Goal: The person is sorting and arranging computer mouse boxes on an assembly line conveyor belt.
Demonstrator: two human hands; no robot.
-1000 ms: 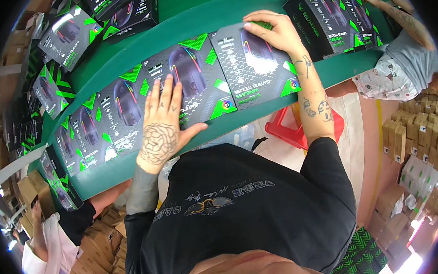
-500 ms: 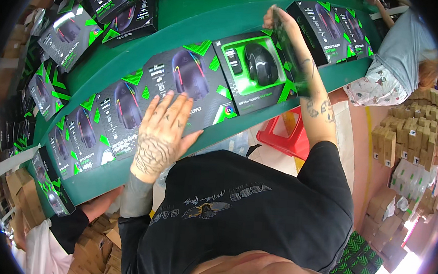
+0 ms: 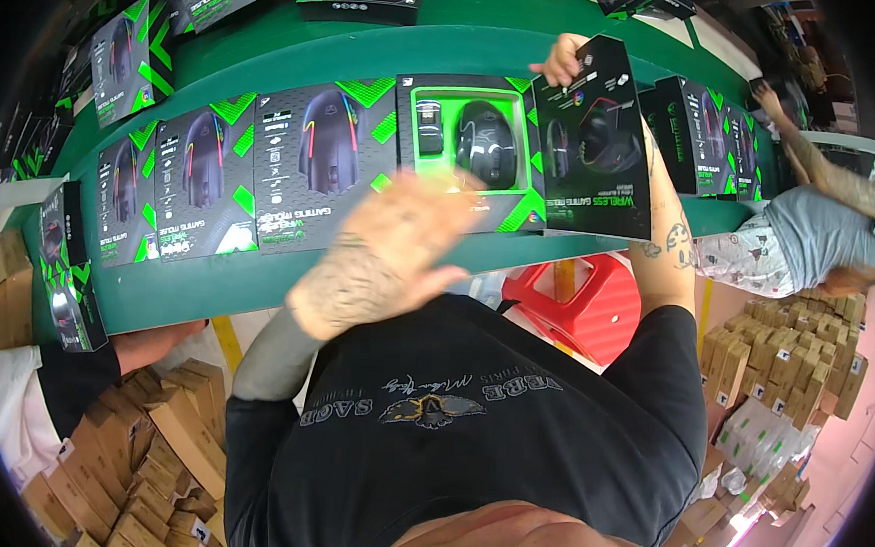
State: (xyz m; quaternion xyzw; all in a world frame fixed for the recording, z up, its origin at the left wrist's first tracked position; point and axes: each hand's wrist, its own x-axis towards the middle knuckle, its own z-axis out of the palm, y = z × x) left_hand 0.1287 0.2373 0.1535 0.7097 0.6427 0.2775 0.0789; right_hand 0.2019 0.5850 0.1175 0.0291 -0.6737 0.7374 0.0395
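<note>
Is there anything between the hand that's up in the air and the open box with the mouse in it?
Nothing visible stands between them. The left hand hovers, blurred, just in front of the open tray with the black mouse. The right hand holds the black sleeve up to the tray's right, off that path.

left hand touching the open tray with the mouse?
No, the left hand is raised and blurred in front of the table edge, clear of the green tray; the right hand holds the black sleeve.

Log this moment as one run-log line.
right hand: lifts box lid | left hand: raised, blurred, empty | open mouse box: on green table
</note>
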